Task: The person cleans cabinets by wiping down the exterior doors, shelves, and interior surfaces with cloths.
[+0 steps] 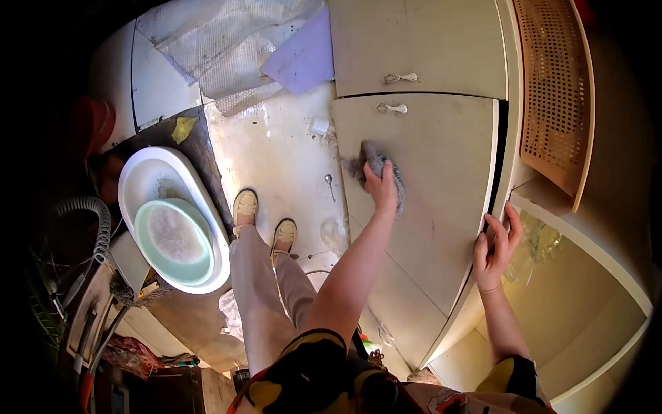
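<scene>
My left hand (383, 188) has its fingers wrapped round a grey fluffy cloth (372, 153), pressed against a pale cabinet door (434, 179). Part of the cloth hangs out past the fingers on both sides. A small ornate handle (392, 108) is on that door, above the cloth. To the right, my right hand (500, 241) rests its fingers, bent and apart, at the cabinet's edge beside a dark gap. Nothing shows in its grasp.
An orange perforated basket (557, 90) is at the upper right above a glass-fronted compartment (579, 303). On the floor lie a spoon (329, 186), a white cup (319, 126) and bubble wrap (227, 48). A green basin (172, 241) sits in a white tub (138, 172) at left.
</scene>
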Available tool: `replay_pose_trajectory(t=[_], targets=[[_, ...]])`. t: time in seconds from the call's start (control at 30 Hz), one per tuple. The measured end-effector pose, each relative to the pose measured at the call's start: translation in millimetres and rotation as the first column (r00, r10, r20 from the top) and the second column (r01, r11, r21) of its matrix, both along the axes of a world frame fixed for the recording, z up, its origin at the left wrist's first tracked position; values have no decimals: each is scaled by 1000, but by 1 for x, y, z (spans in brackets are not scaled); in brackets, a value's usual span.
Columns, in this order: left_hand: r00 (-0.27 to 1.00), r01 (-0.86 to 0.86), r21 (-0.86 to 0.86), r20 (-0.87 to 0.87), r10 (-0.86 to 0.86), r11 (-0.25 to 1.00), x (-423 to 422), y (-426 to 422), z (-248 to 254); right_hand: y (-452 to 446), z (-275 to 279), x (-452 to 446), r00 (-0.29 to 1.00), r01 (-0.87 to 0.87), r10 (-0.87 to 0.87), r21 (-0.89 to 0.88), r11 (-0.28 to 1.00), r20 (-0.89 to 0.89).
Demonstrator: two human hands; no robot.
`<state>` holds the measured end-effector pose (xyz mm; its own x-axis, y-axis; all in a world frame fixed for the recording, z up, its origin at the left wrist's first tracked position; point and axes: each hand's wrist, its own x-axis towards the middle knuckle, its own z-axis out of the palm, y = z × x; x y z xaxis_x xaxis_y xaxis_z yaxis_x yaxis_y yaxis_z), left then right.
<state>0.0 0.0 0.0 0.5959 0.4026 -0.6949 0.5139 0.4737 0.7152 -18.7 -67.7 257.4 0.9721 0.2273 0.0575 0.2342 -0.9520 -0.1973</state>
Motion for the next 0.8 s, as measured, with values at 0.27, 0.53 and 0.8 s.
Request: replay_pose_trajectory(t=[0.27,0.53,0.8], targets=[[931,146,24,335,-145,989,-4,14,67,-2,-3,0,1000,3,-3,-11,1000,19],[990,-44,-185,122,67,982,69,23,-139,-14,-1,-5,1000,-19,20,-63,998,10],[968,-190,-318,96,231,929,96,38,-155,-20,1,-6,999,-21,18,-66,998,-42]])
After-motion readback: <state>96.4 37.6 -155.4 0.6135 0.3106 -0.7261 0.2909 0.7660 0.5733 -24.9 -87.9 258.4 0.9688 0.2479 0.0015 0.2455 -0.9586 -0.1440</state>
